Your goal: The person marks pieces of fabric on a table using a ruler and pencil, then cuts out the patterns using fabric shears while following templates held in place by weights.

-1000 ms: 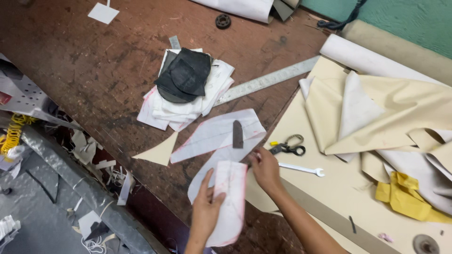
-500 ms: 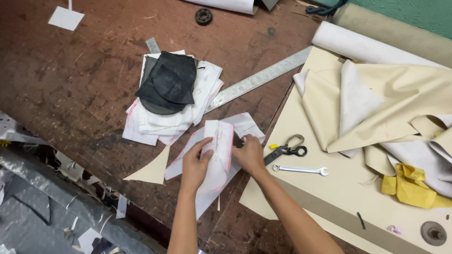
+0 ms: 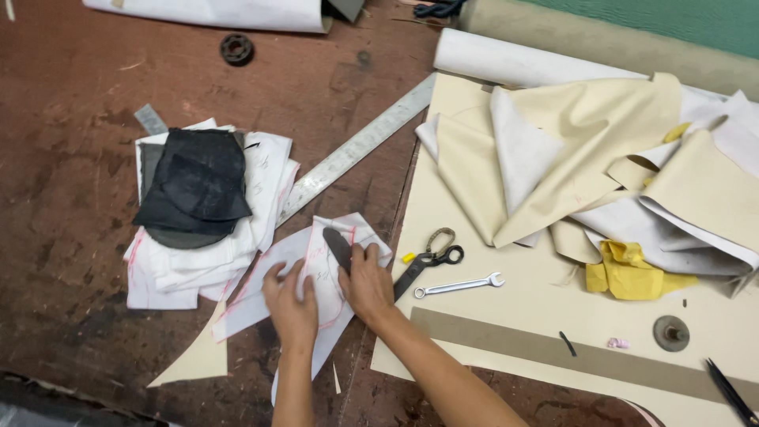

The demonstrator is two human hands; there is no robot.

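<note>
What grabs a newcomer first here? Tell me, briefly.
Both hands, left hand and right hand, press flat on white cut pieces at the table's front. Left of them sits a stack topped with black pieces; to the right, cream fabric lies heaped beyond scissors.

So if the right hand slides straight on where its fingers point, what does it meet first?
Probably the dark flat tool lying on the white cut pieces: the right hand points up-left and its fingertips already nearly touch it. The metal ruler lies further on.

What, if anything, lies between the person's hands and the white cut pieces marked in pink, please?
Nothing visible does: the left hand and the right hand both rest flat on the white cut pieces. A dark grey piece lies on them just above the right fingers.
</note>
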